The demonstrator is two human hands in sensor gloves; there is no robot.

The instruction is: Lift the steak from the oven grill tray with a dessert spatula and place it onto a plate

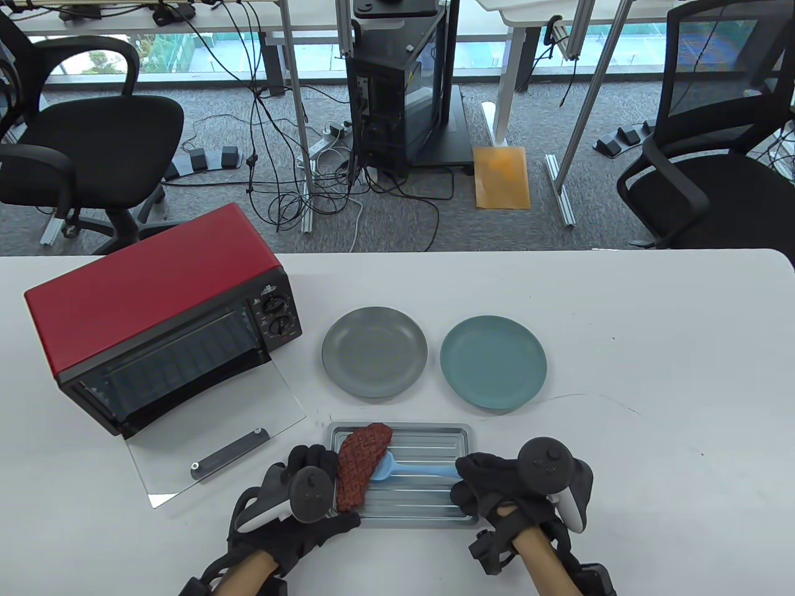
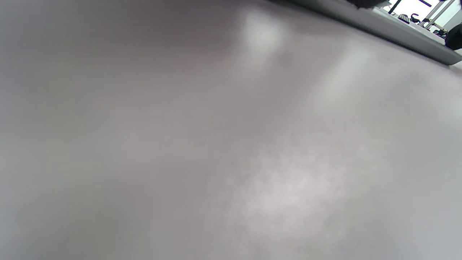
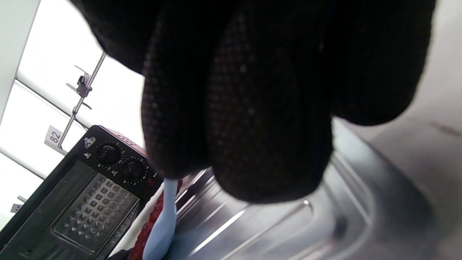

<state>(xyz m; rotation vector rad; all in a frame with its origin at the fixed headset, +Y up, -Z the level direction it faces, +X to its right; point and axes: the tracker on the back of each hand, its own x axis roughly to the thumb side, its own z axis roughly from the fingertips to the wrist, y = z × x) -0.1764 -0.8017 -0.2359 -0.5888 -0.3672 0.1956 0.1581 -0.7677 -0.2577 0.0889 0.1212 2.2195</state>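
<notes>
We see the right hand [image 1: 503, 490] curled tight round the handle of the light-blue dessert spatula [image 1: 404, 470]; the handle runs across the oven grill tray [image 1: 435, 434], blade end pointing left and tucked under the steak [image 1: 360, 465]; in the right wrist view the spatula [image 3: 162, 224] comes out below the gloved fingers [image 3: 234, 126]; left hand [image 1: 298, 496] at the tray's left edge, fingers against the steak's left side, whether it pinches or only steadies we cannot tell; steak lies in the tray's left part, long axis from the tray's near edge to its far edge, far end leaning right; grey plate [image 1: 374, 352] and teal plate [image 1: 493, 362] beyond the tray; red oven [image 1: 155, 323], glass door down, left of the tray.
</notes>
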